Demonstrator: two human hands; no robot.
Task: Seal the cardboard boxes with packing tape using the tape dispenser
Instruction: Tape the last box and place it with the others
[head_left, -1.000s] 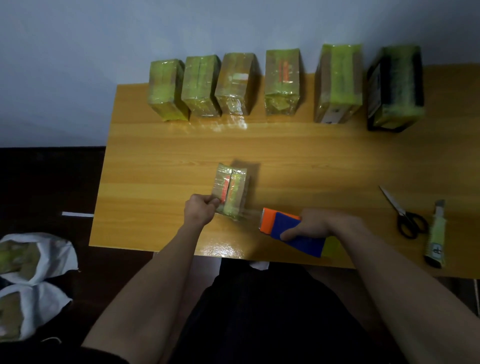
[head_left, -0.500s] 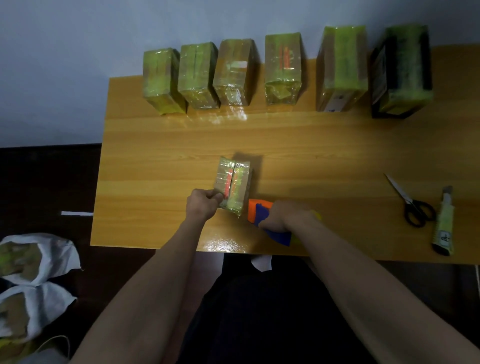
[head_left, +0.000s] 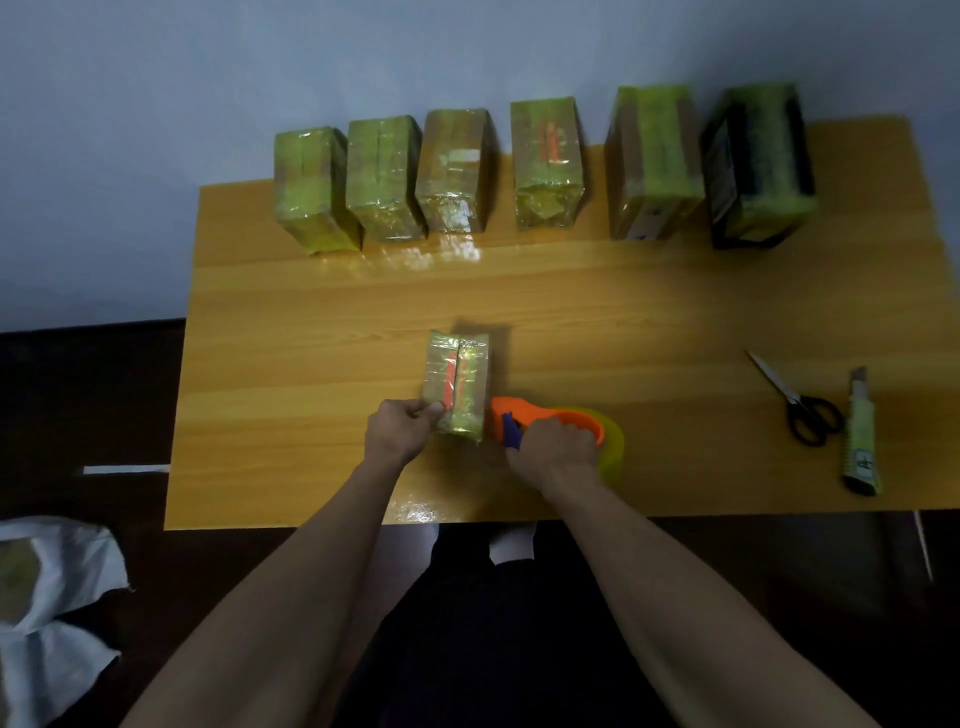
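The small cardboard box (head_left: 458, 387) stands a little below the middle of the frame, on the near half of the wooden table (head_left: 571, 312), already glossy with tape and showing a seam down its top with an orange mark beside it. The left hand (head_left: 399, 431) pinches its near left corner, fingers curled onto the box to steady it. Just right of the box, the right hand (head_left: 553, 449) is wrapped round the blue handle of the orange tape dispenser (head_left: 524, 418), whose yellowish roll pokes out on the far side of the hand. The dispenser's front end sits right against the box's near right edge; whether tape has already caught there I cannot tell.

To my eye this is the start of a strip: the mouth of the dispenser is being set at the near end of the box. The next move would call for drawing it up and over the top, away from the person, while the left hand holds the box from sliding.

There is plenty of bare table beyond the box before the row of six wrapped boxes (head_left: 548, 166) along the back edge, at the top of the frame. The near table edge lies close under both wrists. Scissors (head_left: 797, 400) and a utility knife (head_left: 862, 436) lie well apart at the right.
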